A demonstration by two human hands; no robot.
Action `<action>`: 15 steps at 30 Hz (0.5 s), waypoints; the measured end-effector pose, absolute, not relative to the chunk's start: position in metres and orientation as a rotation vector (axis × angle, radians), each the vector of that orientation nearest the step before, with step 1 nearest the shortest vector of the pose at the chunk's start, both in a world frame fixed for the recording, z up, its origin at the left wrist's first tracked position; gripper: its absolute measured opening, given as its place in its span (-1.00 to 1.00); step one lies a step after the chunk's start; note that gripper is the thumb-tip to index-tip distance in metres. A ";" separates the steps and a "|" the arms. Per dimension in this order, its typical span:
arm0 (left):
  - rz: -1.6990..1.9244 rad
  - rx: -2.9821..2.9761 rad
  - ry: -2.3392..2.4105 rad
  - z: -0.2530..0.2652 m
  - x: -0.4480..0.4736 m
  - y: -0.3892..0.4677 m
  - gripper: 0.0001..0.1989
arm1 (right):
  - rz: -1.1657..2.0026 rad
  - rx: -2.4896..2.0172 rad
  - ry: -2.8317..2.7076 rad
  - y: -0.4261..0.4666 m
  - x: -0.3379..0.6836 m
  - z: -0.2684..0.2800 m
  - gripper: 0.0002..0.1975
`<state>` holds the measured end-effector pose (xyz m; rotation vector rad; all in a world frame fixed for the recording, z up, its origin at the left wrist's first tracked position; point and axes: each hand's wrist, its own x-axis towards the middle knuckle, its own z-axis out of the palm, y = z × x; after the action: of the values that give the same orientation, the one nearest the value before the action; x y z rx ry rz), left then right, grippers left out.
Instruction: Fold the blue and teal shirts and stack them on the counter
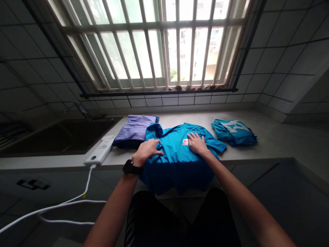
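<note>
A blue T-shirt (172,147) lies spread on the counter, its lower part hanging over the front edge. A small white patch with a red mark (185,141) shows on its chest. My right hand (197,142) rests flat on the shirt just right of that patch, fingers spread. On the shirt's left side lies my left hand (147,151), thumb apart from the fingers, with a black watch (132,167) on the wrist. Left of the shirt, and touching it, sits a stack of folded clothes (136,128), lavender on top and dark below.
A folded blue garment with a white print (235,132) lies at the right. On the left are a dark sink (64,137) with a faucet (83,110) and a white power strip (100,151), its white cable (88,181) hanging down. A barred window (159,44) is behind.
</note>
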<state>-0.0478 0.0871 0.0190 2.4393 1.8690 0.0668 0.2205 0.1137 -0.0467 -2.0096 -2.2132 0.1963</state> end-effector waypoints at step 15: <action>1.251 2.024 2.679 0.047 -0.108 0.079 -0.59 | 0.194 -2.015 -2.214 0.115 0.219 -0.046 -0.40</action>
<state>-0.1084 0.0788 0.0468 2.0239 2.6791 1.2509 0.2191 0.1149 -0.0461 -2.0153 -2.2143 0.1940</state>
